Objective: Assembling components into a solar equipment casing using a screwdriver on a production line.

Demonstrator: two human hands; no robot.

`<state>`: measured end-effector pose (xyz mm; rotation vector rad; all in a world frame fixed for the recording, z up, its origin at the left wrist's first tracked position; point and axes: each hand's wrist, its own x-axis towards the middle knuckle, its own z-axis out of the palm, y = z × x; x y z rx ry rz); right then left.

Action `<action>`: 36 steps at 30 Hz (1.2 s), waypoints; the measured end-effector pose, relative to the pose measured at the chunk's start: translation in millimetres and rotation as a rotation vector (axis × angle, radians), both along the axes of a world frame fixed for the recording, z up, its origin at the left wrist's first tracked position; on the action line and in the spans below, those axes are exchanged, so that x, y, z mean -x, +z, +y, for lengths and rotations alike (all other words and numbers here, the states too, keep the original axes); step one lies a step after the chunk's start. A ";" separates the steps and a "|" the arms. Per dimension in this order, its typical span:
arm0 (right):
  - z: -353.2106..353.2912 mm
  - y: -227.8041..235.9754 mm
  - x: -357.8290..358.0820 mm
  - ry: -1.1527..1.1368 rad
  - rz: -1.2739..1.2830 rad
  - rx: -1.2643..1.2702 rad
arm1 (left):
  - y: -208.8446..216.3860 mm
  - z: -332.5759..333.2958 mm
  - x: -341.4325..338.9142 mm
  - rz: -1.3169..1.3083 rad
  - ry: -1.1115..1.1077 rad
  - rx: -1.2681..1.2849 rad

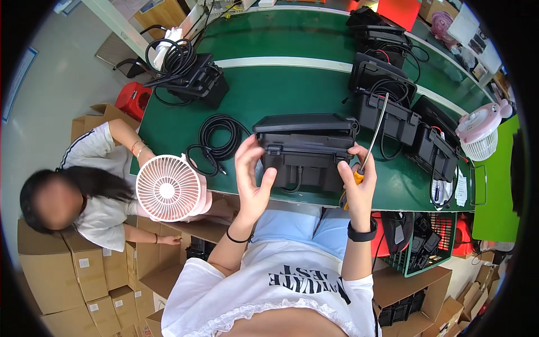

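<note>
A black plastic case (306, 154) stands at the near edge of the green table, its lid raised a little and a short black cable at its front. My left hand (251, 182) is at the case's left side, thumb and fingers spread apart, the fingertips close to or touching it. In my right hand (362, 191) is a screwdriver (358, 176) with a yellow-orange handle, its long shaft pointing up and away. The right fingertips also rest by the case's right corner. A coiled black cable (220, 137) lies left of the case.
More black cases (387, 115) with cables line the right side; another (199, 81) stands far left under a cable coil. A pink-white fan (168, 188) is at the left edge, a second fan (480, 132) at right. A co-worker (101, 185) sits left, beside cardboard boxes (50, 253).
</note>
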<state>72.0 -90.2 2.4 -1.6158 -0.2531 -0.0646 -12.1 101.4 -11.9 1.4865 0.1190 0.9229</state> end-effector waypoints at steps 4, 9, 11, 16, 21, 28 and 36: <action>-1.6 2.8 1.0 0.013 0.017 0.002 | -6.2 22.3 -2.5 0.072 -0.002 -0.263; -1.0 4.5 -0.5 0.022 0.031 0.005 | -11.1 20.4 -11.5 0.009 -0.041 -0.080; 3.5 5.5 -0.5 -0.069 -0.168 -0.009 | -0.3 11.0 -17.9 -0.027 -0.094 0.118; 9.9 8.6 -1.9 -0.142 -0.436 0.285 | 7.8 22.7 -27.3 -0.039 0.280 -0.609; 10.2 17.4 -7.2 -0.036 -0.687 0.595 | 14.7 21.0 -45.2 -0.022 0.203 -0.625; 5.6 21.7 -19.3 0.120 -0.525 0.667 | -4.7 34.2 -43.3 0.009 0.074 -0.857; 11.0 16.0 -33.2 0.035 -0.617 0.598 | -23.4 45.1 -63.2 -0.215 0.208 -0.985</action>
